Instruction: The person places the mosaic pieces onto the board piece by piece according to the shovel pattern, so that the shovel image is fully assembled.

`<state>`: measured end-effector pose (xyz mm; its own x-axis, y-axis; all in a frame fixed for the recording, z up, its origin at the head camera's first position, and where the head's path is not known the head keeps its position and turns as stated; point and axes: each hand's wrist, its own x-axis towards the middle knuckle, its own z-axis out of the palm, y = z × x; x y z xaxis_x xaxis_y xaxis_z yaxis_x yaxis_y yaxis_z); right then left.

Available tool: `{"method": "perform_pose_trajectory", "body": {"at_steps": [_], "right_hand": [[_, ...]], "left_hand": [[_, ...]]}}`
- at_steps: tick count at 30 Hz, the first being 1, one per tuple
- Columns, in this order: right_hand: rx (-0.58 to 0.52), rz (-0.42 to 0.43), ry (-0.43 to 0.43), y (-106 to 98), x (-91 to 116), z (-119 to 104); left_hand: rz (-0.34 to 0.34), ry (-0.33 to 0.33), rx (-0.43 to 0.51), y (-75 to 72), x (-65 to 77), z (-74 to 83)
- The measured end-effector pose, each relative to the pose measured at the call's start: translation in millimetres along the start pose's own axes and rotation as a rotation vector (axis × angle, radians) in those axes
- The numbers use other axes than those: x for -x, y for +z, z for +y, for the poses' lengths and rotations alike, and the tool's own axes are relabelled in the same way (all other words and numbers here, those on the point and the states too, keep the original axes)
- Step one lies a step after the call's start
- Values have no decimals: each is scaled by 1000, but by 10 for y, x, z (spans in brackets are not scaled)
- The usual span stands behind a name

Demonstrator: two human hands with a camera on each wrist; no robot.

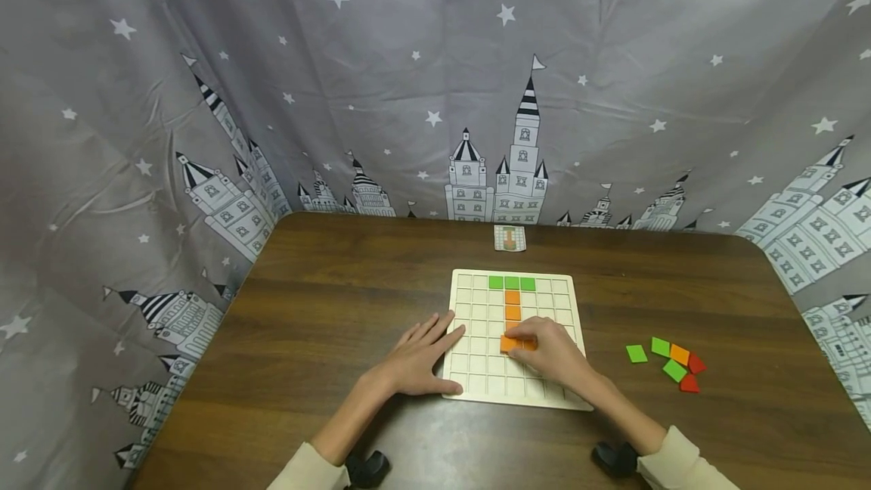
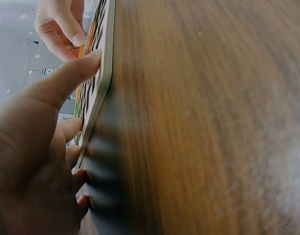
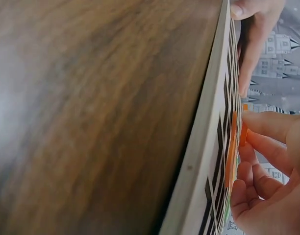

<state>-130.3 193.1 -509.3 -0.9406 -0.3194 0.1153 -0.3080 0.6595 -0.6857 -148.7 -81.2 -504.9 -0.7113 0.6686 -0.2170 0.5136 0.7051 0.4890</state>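
Observation:
A pale gridded board [image 1: 476,369] lies on the table. Three green square tiles [image 1: 512,283] sit in its top row, and a column of orange square tiles [image 1: 512,297] runs down below them. My right hand [image 1: 554,354] is over the middle of the board, pinching an orange tile [image 3: 244,133] between thumb and fingers. More orange shows on the board beneath that hand, partly hidden by the fingers. My left hand [image 1: 418,361] rests at the board's left edge with fingers spread, its thumb and fingertips on the rim.
Right of the board lie several loose tiles: green ones [image 1: 636,354], an orange one [image 1: 679,354] and red ones [image 1: 689,383]. Behind the board is a small card [image 1: 509,238] with a printed grid pattern. A grey curtain [image 1: 381,59] hangs beyond the wooden table [image 1: 340,286].

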Motion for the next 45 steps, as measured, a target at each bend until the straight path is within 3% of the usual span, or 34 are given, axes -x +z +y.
{"method": "perform_pose_trajectory", "body": {"at_steps": [27,37,45], "right_hand": [[46,-16,-5,153,-138,-98],[30,-12,48,138,-113,-114],[28,-4,38,105,-89,-110]], "left_hand": [[-10,-9,0,-15,9,16],[-12,-15,2,-15,4,16],[-3,-12,4,-13,12,14]]}}
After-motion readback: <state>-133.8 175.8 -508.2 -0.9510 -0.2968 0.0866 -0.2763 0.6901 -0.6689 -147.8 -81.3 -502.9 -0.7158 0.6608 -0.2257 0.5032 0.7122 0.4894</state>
